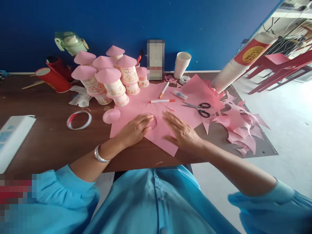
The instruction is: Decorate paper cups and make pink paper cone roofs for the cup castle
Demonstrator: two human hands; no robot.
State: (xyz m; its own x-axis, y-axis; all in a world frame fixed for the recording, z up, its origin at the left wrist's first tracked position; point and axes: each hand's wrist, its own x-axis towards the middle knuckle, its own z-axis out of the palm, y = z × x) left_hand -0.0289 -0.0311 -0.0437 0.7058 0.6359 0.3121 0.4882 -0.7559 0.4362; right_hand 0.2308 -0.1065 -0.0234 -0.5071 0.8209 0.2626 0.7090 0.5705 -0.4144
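Head view. Behind the hands: a cluster of paper-cup houses (109, 79) with pink cone roofs, a loose pink cone (111, 115), a tape ring (79, 120), two markers (162, 101), a glue stick (179, 95), black-handled scissors (198, 108), pink offcuts (240, 128) at the right table edge. Nothing between hands and camera.

Pink paper sheet (161, 138): plain, matte, flat on the brown table (48, 143), a faint circle drawn near the middle, one corner pointing toward the body, long axis running diagonally away to the right.

Left hand (136, 128): fingers loosely curled, resting on the sheet at the circle, gripping nothing. Right hand (181, 131): fingers spread flat, pressing the sheet just beside it.
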